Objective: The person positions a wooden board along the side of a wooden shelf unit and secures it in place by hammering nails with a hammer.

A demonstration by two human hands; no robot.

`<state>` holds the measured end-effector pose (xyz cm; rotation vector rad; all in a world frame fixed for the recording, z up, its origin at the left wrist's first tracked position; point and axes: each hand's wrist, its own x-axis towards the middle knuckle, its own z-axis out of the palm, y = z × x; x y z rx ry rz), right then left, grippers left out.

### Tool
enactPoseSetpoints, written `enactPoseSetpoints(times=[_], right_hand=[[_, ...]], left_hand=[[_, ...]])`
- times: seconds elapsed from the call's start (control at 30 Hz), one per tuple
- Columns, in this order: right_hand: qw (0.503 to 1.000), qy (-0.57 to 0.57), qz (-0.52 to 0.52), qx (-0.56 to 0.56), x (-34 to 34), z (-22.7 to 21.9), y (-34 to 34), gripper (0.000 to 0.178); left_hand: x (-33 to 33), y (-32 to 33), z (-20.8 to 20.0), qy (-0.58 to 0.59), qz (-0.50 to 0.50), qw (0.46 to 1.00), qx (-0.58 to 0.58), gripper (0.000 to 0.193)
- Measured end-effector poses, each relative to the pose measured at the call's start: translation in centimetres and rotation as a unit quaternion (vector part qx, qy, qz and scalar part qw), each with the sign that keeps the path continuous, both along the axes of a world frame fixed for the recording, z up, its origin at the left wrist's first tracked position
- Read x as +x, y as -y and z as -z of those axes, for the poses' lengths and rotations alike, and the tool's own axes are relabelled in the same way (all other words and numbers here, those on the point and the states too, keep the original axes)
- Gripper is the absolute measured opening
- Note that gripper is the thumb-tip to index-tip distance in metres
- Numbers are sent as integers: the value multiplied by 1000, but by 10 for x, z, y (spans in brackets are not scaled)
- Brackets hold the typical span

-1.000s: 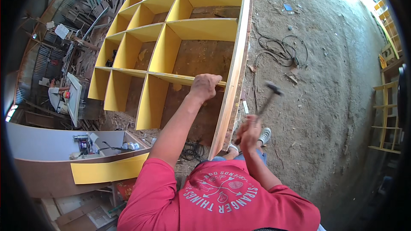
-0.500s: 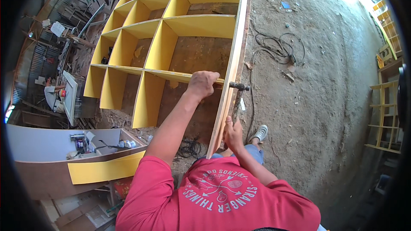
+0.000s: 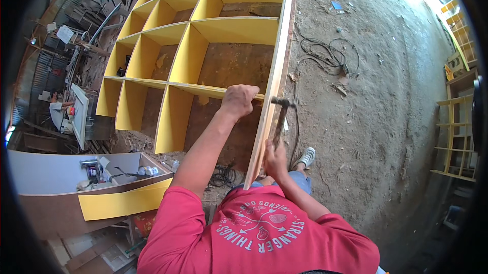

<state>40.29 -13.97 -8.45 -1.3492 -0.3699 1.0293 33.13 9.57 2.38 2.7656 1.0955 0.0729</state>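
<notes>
In my right hand (image 3: 276,159) is the wooden handle of a hammer (image 3: 280,116), fingers wrapped round it. Its dark metal head is up beside the outer face of a long light-wood side panel (image 3: 265,131); whether it touches cannot be told. On the inner side of that panel, my left hand (image 3: 239,101) is closed over a yellow shelf board (image 3: 203,89), close to where board and panel meet. Its fingertips are hidden. Board and panel belong to a large yellow shelf unit (image 3: 189,53) with several open compartments and a brown back.
At the lower left, a brown-sided box (image 3: 46,213) holds tools and small items, with a yellow strip (image 3: 124,202) along its side. Black cable (image 3: 330,55) lies coiled on the dirt floor. Another person (image 3: 58,111) works far left beside a white panel. Yellow frames (image 3: 455,124) stand far right.
The hammer and my right hand have shifted very slightly against the side panel. My left hand keeps its place on the shelf board. The whole view has drifted a little.
</notes>
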Motion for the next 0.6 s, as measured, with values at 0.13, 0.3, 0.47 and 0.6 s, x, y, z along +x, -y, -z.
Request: enactPoseSetpoints(times=[0.13,0.3,0.47,0.6], right_hand=[[998,-2,-59,8,5,-5,2,24],[992,-41,-117,-3,33,-8,-1,24],[997,39,-62,-22,88,10,27,25],[989,82,-32,-121,128,2,65,24]], left_hand=[[3,4,1,16,5,1000,10,10],[-6,9,-10,205,54,974,79,12],[-95,61,57,315,-86,939,108,26],[-147,95,133,200,-161,965,54,27]])
